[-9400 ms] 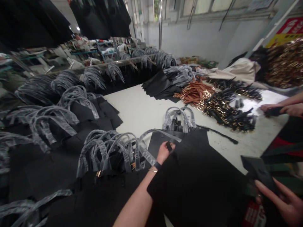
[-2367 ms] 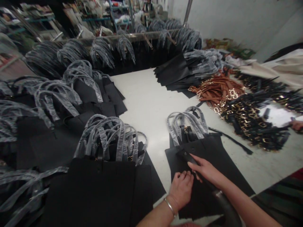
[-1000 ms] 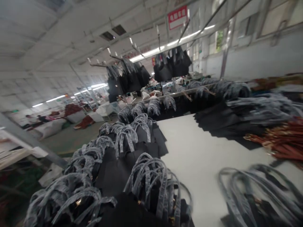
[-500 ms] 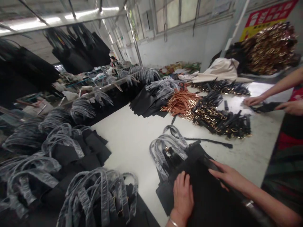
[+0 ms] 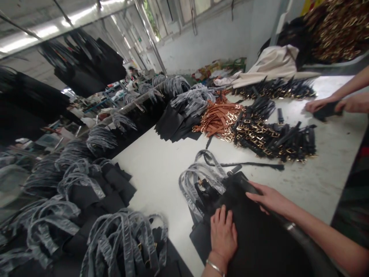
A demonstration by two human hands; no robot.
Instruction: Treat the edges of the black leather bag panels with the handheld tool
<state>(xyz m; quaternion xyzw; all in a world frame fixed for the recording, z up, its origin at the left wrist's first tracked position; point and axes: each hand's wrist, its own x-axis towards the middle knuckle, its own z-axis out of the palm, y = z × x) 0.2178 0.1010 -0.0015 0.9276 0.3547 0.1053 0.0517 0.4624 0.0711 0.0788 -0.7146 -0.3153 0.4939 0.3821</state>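
Note:
My left hand [image 5: 223, 231] lies flat on a black bag [image 5: 259, 246], its fingers stretched out and a silver bangle at the wrist. My right hand [image 5: 266, 198] pinches the bag's right edge near its top corner, thumb above and some fingers hidden beneath. Past the bag's top lie looped handles [image 5: 187, 182] in clear wrapping, with small black straps [image 5: 206, 192] and a gold buckle between them. A long thin black strip [image 5: 253, 165] rests on the table just beyond.
Piles of black bags with wrapped handles [image 5: 123, 231] line the left side. Brown straps with gold clasps [image 5: 220, 119] and black buckled straps [image 5: 265, 134] lie ahead on the white table [image 5: 155, 161]. At right, another person's hands [image 5: 325, 105] hold a black piece.
The view has tilted and shifted slightly. My left hand stays flat on the bag and my right hand keeps its edge. The other person's hands have moved with their black piece.

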